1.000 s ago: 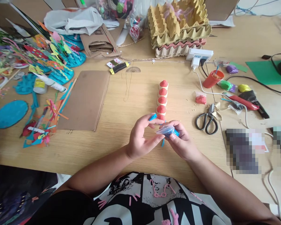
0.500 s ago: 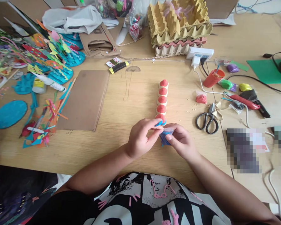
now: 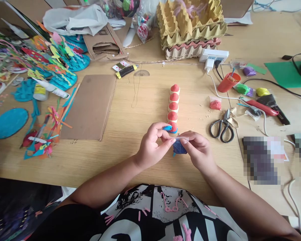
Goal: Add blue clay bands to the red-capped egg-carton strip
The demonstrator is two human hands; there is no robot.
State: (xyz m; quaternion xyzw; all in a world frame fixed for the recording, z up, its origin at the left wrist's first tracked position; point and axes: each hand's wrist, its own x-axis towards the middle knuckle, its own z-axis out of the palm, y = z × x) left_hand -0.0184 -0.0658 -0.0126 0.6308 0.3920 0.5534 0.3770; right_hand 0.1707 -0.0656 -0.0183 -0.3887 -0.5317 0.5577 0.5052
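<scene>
Bag (image 3: 180, 148) (blue inside) points its pinched, crosswise edge forward.

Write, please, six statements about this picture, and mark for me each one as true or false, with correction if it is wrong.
1. The left hand and the right hand both hold the blue bag. True.
2. The right hand holds the scissors. False: the scissors lie on the table.
3. The strip has five red bumps. True.
4. The blue oval lies to the right of the cardboard. False: the blue oval is to its left.
5. The egg trays are stacked. True.
6. The small blue piece is in the right hand. False: the small blue piece is at the left hand's fingers.
</scene>
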